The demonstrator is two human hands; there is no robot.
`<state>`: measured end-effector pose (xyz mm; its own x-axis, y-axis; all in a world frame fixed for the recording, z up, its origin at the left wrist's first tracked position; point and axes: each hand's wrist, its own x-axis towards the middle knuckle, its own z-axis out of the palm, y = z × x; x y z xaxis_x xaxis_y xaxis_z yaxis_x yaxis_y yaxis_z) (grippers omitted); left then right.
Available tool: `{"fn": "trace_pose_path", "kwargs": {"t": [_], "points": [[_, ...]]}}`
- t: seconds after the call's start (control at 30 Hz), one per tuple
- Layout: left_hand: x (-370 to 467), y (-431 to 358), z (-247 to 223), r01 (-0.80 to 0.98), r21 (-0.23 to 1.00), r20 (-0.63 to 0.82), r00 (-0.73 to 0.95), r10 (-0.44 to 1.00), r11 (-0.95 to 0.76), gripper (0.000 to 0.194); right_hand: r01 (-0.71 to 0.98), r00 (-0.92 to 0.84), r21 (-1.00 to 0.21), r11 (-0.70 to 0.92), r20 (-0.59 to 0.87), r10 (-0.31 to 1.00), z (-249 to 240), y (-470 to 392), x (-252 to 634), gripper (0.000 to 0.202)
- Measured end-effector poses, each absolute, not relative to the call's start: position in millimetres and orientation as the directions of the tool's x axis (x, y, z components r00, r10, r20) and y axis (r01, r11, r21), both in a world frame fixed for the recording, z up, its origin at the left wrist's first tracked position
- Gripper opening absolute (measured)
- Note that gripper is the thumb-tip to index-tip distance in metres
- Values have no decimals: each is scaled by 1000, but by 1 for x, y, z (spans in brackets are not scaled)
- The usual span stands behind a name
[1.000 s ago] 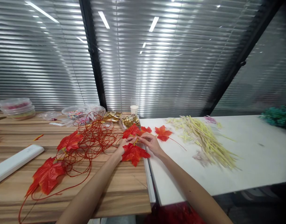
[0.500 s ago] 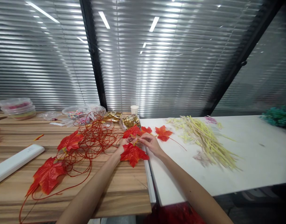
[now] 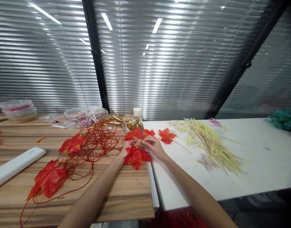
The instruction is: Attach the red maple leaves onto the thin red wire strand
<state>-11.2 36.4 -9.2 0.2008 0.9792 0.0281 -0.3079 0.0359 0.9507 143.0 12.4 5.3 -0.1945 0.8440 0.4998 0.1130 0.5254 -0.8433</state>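
Note:
My left hand (image 3: 125,148) and my right hand (image 3: 153,146) meet at the seam between a wooden table (image 3: 71,193) and a white table (image 3: 255,158). Both pinch a short yellow stem (image 3: 137,144) that joins red artificial maple leaves. One leaf (image 3: 136,156) hangs just below my fingers, another (image 3: 134,134) lies just beyond them. A third leaf (image 3: 166,135) rests on the white table to the right. A tangle of red wire stems (image 3: 98,139) trails left from my left hand to two more leaves (image 3: 71,145) (image 3: 48,178).
A pile of pale yellow stems (image 3: 208,142) lies on the white table. Gold foil packets (image 3: 132,122), a white cup (image 3: 137,111), plastic bags and stacked clear containers (image 3: 18,110) line the back. A white flat bar (image 3: 14,164) lies at left. Green material (image 3: 283,118) sits far right.
The hands stay together at the stem with only slight finger movement; the lower leaf shifted a little. The view drifted slightly.

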Motion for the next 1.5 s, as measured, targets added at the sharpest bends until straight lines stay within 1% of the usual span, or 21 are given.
{"fn": "trace_pose_path", "kwargs": {"t": [0.13, 0.3, 0.53, 0.63, 0.9, 1.3, 1.5], "points": [[-9, 34, -7, -277, 961, 51, 216, 975, 12, 34, 115, -185, -836, 536, 512, 839, 3, 14, 144, 13], [-11, 30, -6, -246, 969, 68, 248, 966, -5, 35, 123, -163, -846, 520, 499, 851, 5, 15, 144, 14], [-13, 26, -9, -255, 965, 144, 296, 944, -67, 35, 158, -163, -823, 545, 523, 837, 9, 15, 144, 13], [-12, 26, -9, -235, 968, 150, 283, 947, -83, 34, 191, -171, -804, 563, 538, 826, 8, 15, 145, 12], [-11, 27, -3, -145, 980, 160, 183, 970, -135, 27, 240, -199, -776, 584, 549, 812, 6, 14, 146, 12], [-11, 22, -1, -102, 983, 171, 204, 964, -153, 28, 275, -176, -765, 582, 555, 813, 6, 15, 146, 15], [-11, 22, -4, -117, 982, 171, 209, 963, -149, 30, 295, -185, -757, 583, 554, 812, 6, 15, 147, 15]]}}
